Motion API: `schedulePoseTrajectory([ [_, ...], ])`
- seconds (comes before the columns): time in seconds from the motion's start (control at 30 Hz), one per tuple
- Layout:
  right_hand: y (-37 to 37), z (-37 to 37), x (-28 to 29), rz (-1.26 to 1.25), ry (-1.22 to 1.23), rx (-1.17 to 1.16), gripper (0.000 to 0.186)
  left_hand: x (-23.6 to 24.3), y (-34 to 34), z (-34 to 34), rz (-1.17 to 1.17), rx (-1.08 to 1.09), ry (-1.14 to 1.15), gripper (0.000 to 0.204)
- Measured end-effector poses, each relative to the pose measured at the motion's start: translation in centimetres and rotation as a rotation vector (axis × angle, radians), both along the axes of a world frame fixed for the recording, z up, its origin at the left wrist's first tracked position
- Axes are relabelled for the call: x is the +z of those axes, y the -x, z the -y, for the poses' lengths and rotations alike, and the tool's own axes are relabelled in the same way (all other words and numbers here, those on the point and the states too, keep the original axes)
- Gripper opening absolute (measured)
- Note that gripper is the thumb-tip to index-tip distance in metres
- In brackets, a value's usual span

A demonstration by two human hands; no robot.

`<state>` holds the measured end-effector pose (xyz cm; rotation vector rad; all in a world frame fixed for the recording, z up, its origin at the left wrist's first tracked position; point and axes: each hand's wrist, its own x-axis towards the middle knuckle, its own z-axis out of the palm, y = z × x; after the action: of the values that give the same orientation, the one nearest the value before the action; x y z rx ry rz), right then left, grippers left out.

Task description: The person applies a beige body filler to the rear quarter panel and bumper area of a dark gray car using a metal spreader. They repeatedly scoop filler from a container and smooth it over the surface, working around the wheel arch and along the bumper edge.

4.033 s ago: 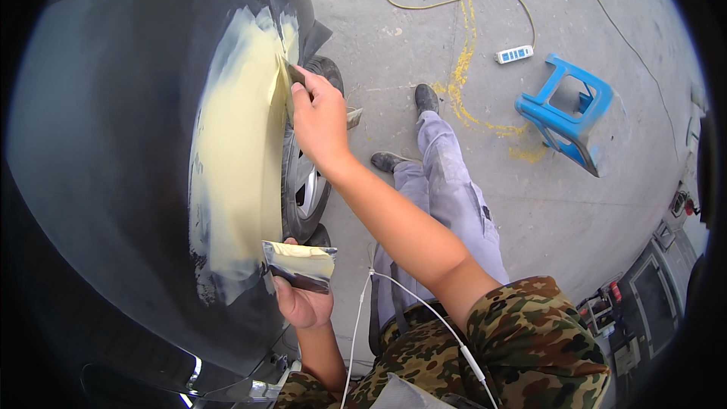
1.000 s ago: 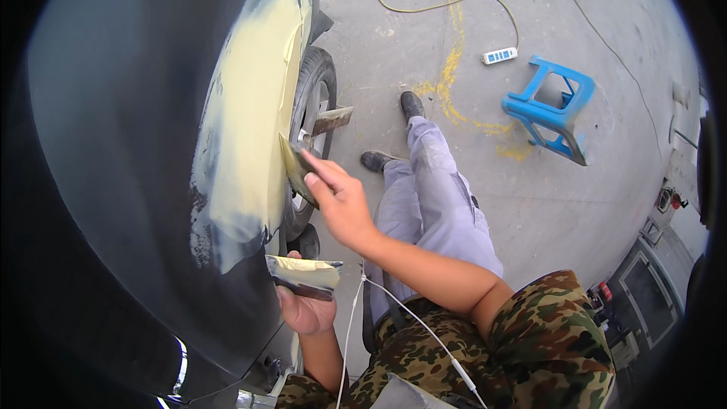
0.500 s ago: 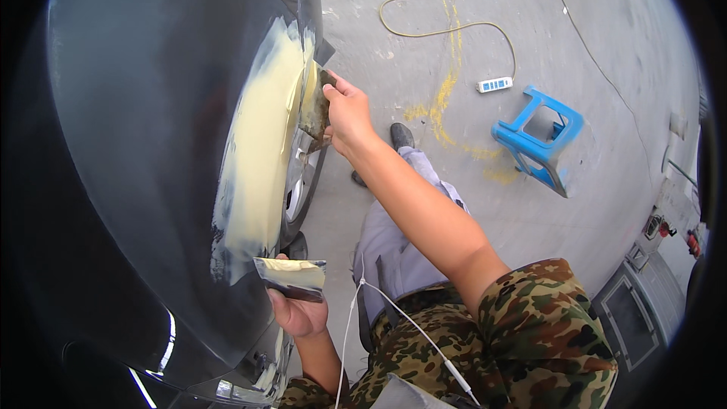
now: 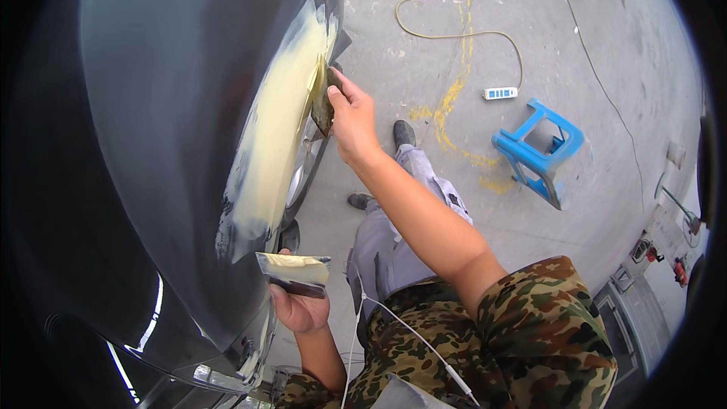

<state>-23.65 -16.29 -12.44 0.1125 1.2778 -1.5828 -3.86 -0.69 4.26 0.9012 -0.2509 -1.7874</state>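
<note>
A long strip of pale yellow body filler (image 4: 274,129) is smeared along the edge of a dark grey car panel (image 4: 166,83), above the wheel. My right hand (image 4: 354,123) pinches a stained putty spreader (image 4: 322,112), whose blade meets the filler along the panel's outer edge. Lower down and closer to me, my left hand (image 4: 304,312) grips a flat, dark rectangular spreader (image 4: 307,286). Pale yellow filler lies along its upper edge. The left fingers are mostly hidden behind this plate, with the thumb showing below it.
A blue plastic stool (image 4: 534,153) stands on the grey floor to the right. Near it lies a white power strip (image 4: 500,93) with a winding cable (image 4: 424,34). My shoes and legs are beside the wheel. A grey cabinet (image 4: 632,326) stands at the lower right.
My view has shifted, so the car sits farther right and higher. My right hand has slid a little toward me along the panel edge, and its spreader is turned more edge-on.
</note>
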Motion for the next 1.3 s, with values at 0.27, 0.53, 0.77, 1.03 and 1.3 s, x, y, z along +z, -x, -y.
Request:
schedulePoseTrajectory([
  [0.27,-6.4,-5.2,1.1,-0.254,0.043,0.098,0.042,-1.0,-6.8,-4.5,-0.032,-0.017,-0.012,0.051],
  [0.53,-15.2,-11.5,2.6,-0.518,0.106,0.084,0.038,-2.4,-17.2,-10.7,-0.051,-0.074,0.001,0.050],
  [0.77,-21.0,-16.0,3.9,-0.693,0.134,0.105,0.037,-3.2,-21.9,-13.6,0.002,-0.080,-0.005,0.051],
  [1.03,-23.4,-21.2,3.5,-0.685,0.149,0.177,0.038,-2.5,-21.1,-14.0,0.040,-0.066,-0.009,0.052],
  [1.3,-7.6,-11.6,2.3,0.054,-0.112,-0.120,0.033,-0.5,-13.6,-9.0,0.059,-0.039,0.007,0.057],
])
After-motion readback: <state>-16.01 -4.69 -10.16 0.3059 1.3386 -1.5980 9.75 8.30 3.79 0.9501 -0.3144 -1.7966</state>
